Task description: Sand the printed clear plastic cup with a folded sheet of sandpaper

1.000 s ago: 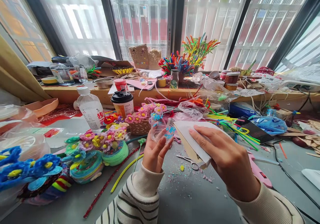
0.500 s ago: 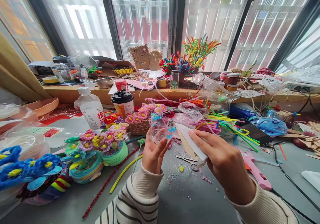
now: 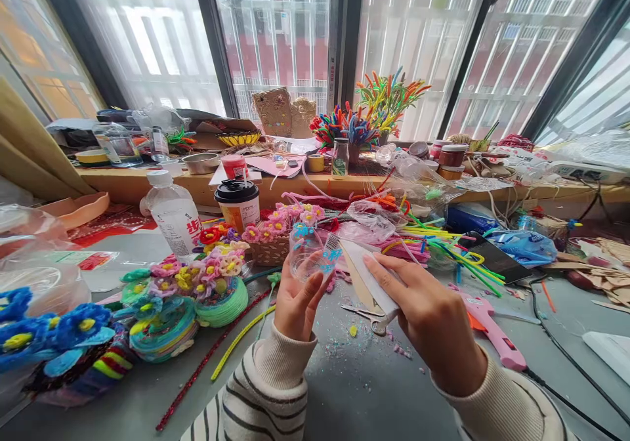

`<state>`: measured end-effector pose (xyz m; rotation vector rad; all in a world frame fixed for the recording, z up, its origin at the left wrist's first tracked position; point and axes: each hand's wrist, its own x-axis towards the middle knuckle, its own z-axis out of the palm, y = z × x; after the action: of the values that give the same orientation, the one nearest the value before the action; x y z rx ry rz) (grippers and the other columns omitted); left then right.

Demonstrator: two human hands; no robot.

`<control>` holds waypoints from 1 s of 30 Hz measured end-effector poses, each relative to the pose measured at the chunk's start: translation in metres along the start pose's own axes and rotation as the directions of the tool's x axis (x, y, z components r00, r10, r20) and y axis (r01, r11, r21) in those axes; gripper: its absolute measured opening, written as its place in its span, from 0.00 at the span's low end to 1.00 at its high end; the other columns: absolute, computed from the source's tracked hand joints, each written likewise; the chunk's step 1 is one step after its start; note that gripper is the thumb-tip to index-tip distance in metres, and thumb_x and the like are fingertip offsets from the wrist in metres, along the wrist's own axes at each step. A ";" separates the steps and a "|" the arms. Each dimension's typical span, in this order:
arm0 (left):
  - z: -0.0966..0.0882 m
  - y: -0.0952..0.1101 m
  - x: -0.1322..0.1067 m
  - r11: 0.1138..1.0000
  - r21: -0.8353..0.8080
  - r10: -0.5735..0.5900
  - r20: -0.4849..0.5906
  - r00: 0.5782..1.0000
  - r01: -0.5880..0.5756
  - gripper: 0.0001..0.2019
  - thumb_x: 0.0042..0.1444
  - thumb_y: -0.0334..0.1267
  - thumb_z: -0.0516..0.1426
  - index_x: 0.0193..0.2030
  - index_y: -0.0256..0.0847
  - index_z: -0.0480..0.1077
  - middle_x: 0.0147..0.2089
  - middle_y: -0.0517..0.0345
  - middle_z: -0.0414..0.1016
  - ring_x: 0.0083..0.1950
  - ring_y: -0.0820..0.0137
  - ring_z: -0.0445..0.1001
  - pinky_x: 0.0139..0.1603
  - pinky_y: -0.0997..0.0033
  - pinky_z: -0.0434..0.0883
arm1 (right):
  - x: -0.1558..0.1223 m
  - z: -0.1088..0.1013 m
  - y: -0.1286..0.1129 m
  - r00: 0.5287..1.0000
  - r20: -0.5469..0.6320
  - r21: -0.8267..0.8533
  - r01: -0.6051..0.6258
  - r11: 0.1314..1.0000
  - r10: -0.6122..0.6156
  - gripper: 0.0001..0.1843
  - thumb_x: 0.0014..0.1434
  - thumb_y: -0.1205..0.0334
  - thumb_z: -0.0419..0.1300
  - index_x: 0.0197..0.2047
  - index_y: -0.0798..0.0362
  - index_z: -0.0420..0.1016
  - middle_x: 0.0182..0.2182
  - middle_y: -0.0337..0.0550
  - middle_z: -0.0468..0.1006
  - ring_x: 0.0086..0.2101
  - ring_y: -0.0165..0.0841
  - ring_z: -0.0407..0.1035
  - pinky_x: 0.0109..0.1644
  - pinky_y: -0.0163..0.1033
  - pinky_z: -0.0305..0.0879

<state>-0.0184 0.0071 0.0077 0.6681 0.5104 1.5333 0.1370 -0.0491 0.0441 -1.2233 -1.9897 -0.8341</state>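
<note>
My left hand (image 3: 298, 300) is wrapped round a clear plastic cup (image 3: 305, 257) with blue lettering, held tilted above the table. My right hand (image 3: 428, 310) grips a flat white strip with a beige face (image 3: 367, 277), perhaps folded card; its exact kind is unclear. The strip's far end points at the cup, close to a small barcode label (image 3: 333, 243); whether they touch I cannot tell. Below the strip lie metal scissors (image 3: 377, 323), partly hidden by it. Bits of glitter and a yellow scrap (image 3: 353, 331) are scattered between my hands.
Fuzzy flower pots (image 3: 221, 300), a water bottle (image 3: 172, 214) and a lidded paper cup (image 3: 237, 205) stand left. Pipe cleaners (image 3: 398, 247) are heaped behind my hands. A pink glue gun (image 3: 492, 329) with its black cord lies right. Clutter covers the window ledge (image 3: 285, 195).
The view has shifted slightly, so most things sit a little further left. Both hands keep their hold on the cup and the strip, with almost no other change.
</note>
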 end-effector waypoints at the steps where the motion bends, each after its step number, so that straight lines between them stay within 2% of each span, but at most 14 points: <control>1: 0.000 0.000 0.000 1.000 0.001 -0.002 0.000 1.000 0.002 0.27 0.40 0.30 0.64 0.47 0.47 0.62 0.44 0.58 0.72 0.45 0.70 0.73 0.44 0.71 0.73 | 0.000 0.000 -0.001 1.000 -0.003 0.006 0.005 1.000 -0.005 0.20 0.58 0.73 0.46 0.51 0.56 0.69 0.43 0.50 0.76 0.42 0.33 0.70 0.41 0.37 0.70; 5: -0.003 -0.001 0.000 0.999 0.039 0.000 0.001 1.000 0.000 0.28 0.40 0.31 0.64 0.49 0.48 0.62 0.46 0.58 0.71 0.43 0.71 0.74 0.41 0.76 0.73 | 0.000 0.000 -0.004 1.000 -0.010 0.016 0.017 1.000 -0.017 0.19 0.58 0.73 0.47 0.52 0.56 0.68 0.44 0.49 0.75 0.43 0.33 0.70 0.41 0.36 0.70; 10: -0.005 -0.001 0.002 0.999 0.043 -0.023 0.006 1.000 0.022 0.29 0.39 0.32 0.65 0.49 0.48 0.61 0.46 0.57 0.71 0.43 0.70 0.74 0.40 0.75 0.73 | -0.001 0.001 -0.005 1.000 -0.009 0.033 0.014 0.999 -0.013 0.20 0.58 0.73 0.48 0.52 0.57 0.67 0.44 0.50 0.75 0.44 0.34 0.69 0.42 0.37 0.69; 16: -0.002 0.001 0.000 1.000 -0.004 -0.016 -0.007 1.000 0.016 0.28 0.40 0.31 0.64 0.49 0.47 0.62 0.46 0.57 0.70 0.46 0.68 0.73 0.46 0.70 0.72 | 0.000 -0.004 0.004 0.997 -0.016 0.032 -0.071 0.997 0.071 0.26 0.53 0.79 0.45 0.53 0.57 0.66 0.45 0.47 0.75 0.44 0.33 0.68 0.44 0.37 0.68; 24: -0.001 0.001 0.000 1.000 -0.018 -0.016 -0.031 0.999 0.015 0.26 0.39 0.31 0.65 0.47 0.47 0.64 0.44 0.58 0.71 0.46 0.71 0.73 0.43 0.74 0.73 | -0.001 -0.004 -0.002 0.998 0.026 0.108 -0.058 0.992 0.055 0.26 0.53 0.79 0.44 0.52 0.57 0.67 0.43 0.47 0.75 0.43 0.32 0.69 0.43 0.36 0.69; 30: -0.005 -0.001 0.004 1.000 0.006 -0.014 -0.019 1.000 0.014 0.28 0.38 0.33 0.66 0.48 0.47 0.63 0.46 0.56 0.71 0.45 0.69 0.73 0.43 0.72 0.73 | -0.003 -0.005 -0.008 1.000 0.023 0.134 -0.019 0.991 0.016 0.25 0.53 0.78 0.45 0.53 0.58 0.66 0.45 0.50 0.74 0.45 0.34 0.68 0.44 0.39 0.69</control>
<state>-0.0217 0.0115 0.0037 0.6535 0.5333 1.5264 0.1314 -0.0577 0.0432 -1.1757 -2.0146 -0.6691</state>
